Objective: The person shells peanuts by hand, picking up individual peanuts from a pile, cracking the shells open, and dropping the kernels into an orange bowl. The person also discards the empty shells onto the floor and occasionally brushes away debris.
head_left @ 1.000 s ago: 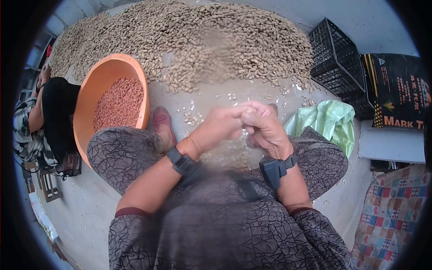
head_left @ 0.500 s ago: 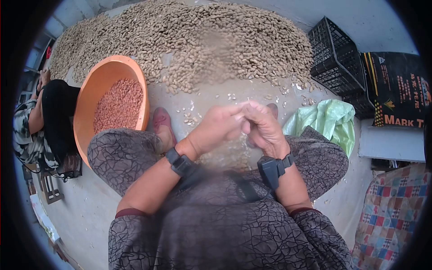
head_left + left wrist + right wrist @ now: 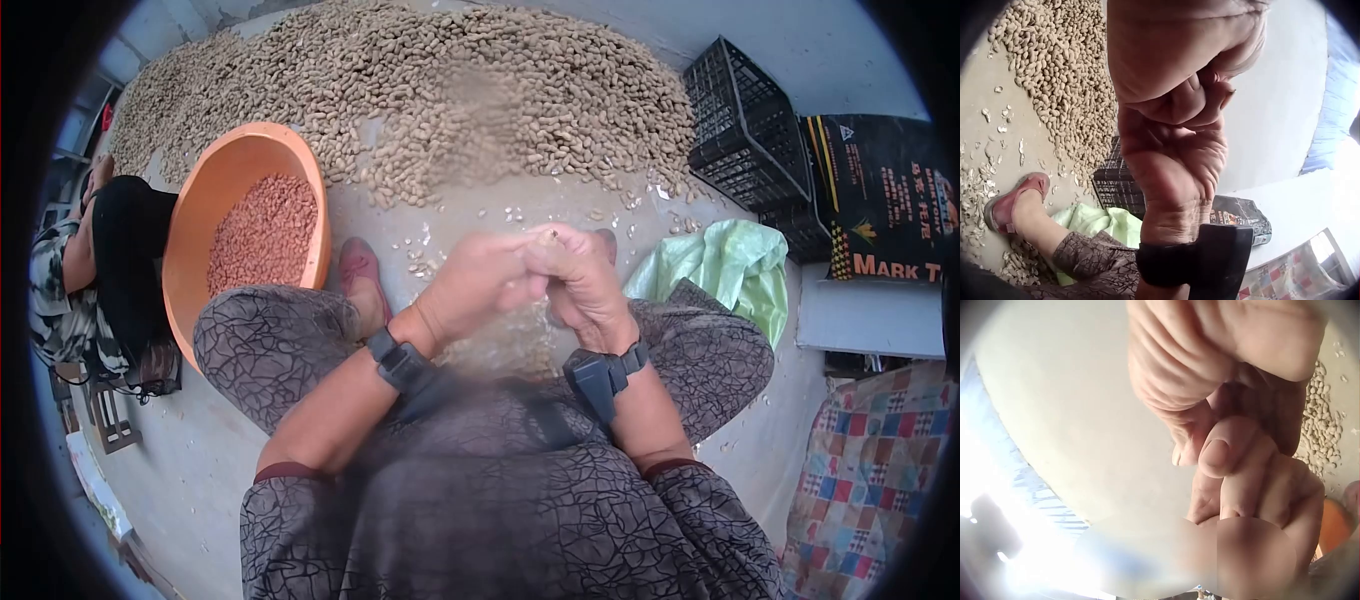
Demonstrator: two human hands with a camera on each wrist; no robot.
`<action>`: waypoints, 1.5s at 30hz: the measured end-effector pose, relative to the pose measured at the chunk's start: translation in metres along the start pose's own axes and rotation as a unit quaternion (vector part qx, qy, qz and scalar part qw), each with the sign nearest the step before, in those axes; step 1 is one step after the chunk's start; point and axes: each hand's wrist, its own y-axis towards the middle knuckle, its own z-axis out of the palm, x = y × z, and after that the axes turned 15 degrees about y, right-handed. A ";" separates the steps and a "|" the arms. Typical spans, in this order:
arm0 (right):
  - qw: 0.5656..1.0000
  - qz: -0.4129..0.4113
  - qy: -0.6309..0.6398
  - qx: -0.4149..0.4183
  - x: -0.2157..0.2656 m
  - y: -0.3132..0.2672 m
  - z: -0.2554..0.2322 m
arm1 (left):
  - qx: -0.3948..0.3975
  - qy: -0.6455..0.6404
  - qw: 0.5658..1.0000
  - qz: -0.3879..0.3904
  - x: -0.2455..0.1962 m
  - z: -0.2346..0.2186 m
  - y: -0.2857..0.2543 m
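Note:
Both hands meet in front of the lap in the head view, thumbs and fingertips touching. My left hand [image 3: 472, 288] has its fingers curled in toward the right. My right hand [image 3: 590, 285] is bent round to meet it, thumb across the top. A small tan-brown piece, like a peanut [image 3: 1227, 99], pokes out between the fingertips in the left wrist view; the curled fingers hide the rest. In the right wrist view, the left thumb [image 3: 1219, 450] presses up close beside the right thumb tip. Loose shells [image 3: 495, 350] lie on the floor below the hands.
A broad heap of unshelled peanuts [image 3: 420, 90] lies ahead. To the left stands an orange basin [image 3: 205, 200] with reddish kernels [image 3: 262, 240], a seated person [image 3: 65, 260] beyond it. On the right are a green sack [image 3: 720, 265], black crates [image 3: 745, 130] and a printed black bag [image 3: 885, 200].
The hands stay together and shift slightly; the right wrist has drifted a little left. Thumbs and fingertips have changed position against each other. The basin and heap look the same.

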 end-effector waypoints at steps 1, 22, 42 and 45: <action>0.999 -0.014 -0.033 0.009 -0.004 0.004 -0.010 | 0.000 -0.028 1.000 -0.004 0.000 0.000 -0.001; 0.810 -0.246 -0.531 -0.046 -0.001 0.000 -0.004 | -0.054 0.039 0.996 -0.054 0.024 -0.011 0.013; 0.921 -0.185 -0.340 -0.042 -0.003 0.002 -0.013 | -0.113 -0.085 0.986 -0.082 0.023 -0.004 0.010; 0.950 -0.142 -0.262 -0.087 0.002 0.000 -0.008 | -0.089 -0.166 0.979 -0.075 0.022 -0.008 0.010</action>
